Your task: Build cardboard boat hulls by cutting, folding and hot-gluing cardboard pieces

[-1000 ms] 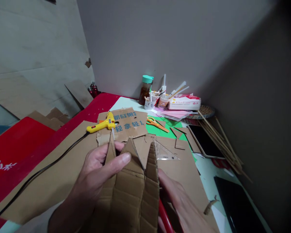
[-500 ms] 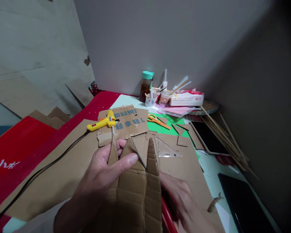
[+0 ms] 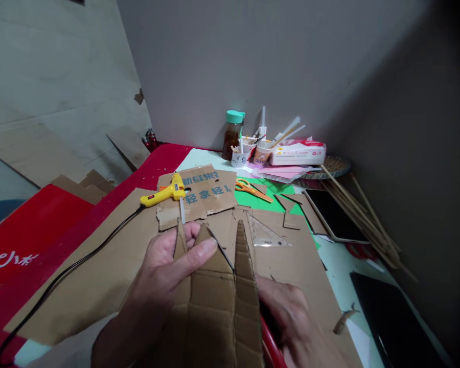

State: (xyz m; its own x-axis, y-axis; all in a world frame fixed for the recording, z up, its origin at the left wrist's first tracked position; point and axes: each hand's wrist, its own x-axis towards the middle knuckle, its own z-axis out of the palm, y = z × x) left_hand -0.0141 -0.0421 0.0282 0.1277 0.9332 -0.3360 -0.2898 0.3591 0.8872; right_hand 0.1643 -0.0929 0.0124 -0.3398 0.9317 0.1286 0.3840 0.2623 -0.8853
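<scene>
My left hand (image 3: pixel 168 266) is closed on a piece of corrugated cardboard (image 3: pixel 210 306), thumb across its front near a pointed tip and fingers behind. The piece is folded along lengthwise creases and has several pointed tips at its far end. Beside its right edge, my right hand (image 3: pixel 291 317) is closed around a red-handled tool (image 3: pixel 271 340). Cardboard and fingers hide most of that tool, so its kind does not show. Beyond the tips lie a yellow glue gun (image 3: pixel 163 194) and a clear set square (image 3: pixel 268 234).
Orange-handled scissors (image 3: pixel 253 190) lie on green paper. Cups with sticks (image 3: pixel 262 152), a bottle (image 3: pixel 232 138) and a tissue pack (image 3: pixel 299 153) stand at the back. On the right are a tablet (image 3: pixel 335 214), bamboo sticks (image 3: pixel 364 225) and a black panel (image 3: pixel 391 317). A black cord (image 3: pixel 80 260) runs left.
The whole view has shifted slightly, with the table things a little further right. Both hands keep their hold, and the cardboard sits almost as before.
</scene>
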